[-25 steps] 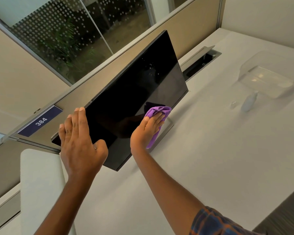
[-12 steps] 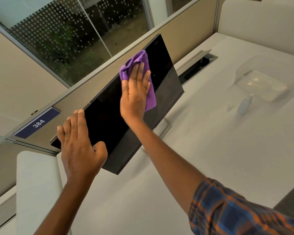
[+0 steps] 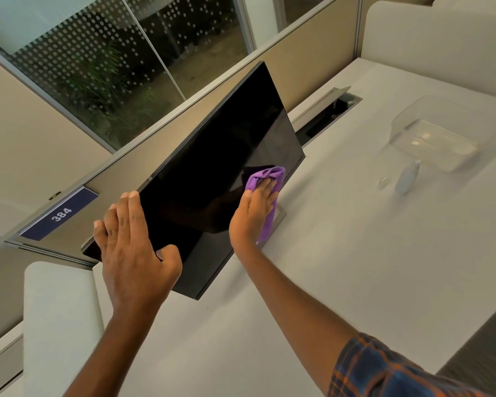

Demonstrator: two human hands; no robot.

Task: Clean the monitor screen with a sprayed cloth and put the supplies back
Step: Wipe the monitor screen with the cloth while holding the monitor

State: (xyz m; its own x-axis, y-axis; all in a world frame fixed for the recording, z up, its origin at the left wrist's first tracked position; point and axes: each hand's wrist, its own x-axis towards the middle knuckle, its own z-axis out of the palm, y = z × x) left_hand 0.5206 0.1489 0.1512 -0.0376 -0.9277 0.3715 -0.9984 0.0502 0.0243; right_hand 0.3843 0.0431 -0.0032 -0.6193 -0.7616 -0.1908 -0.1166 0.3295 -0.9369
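A black monitor [image 3: 212, 167] stands on the white desk [image 3: 355, 267], its screen dark. My left hand [image 3: 132, 245] grips the monitor's left edge, fingers behind it and thumb on the front. My right hand [image 3: 252, 213] presses a purple cloth [image 3: 267, 179] flat against the lower right part of the screen. A small pale spray bottle [image 3: 407, 179] lies on the desk to the right, with its clear cap [image 3: 382, 181] beside it.
A clear plastic bin [image 3: 441, 133] sits at the back right of the desk. An open cable hatch [image 3: 330, 113] lies behind the monitor. A beige partition with a blue "384" label [image 3: 60, 213] and a glass wall rise behind. A white divider [image 3: 58, 310] stands at left.
My right hand swept the cloth from the screen's lower part up to the top edge, then back down to the lower right. My left hand stayed on the monitor's edge.
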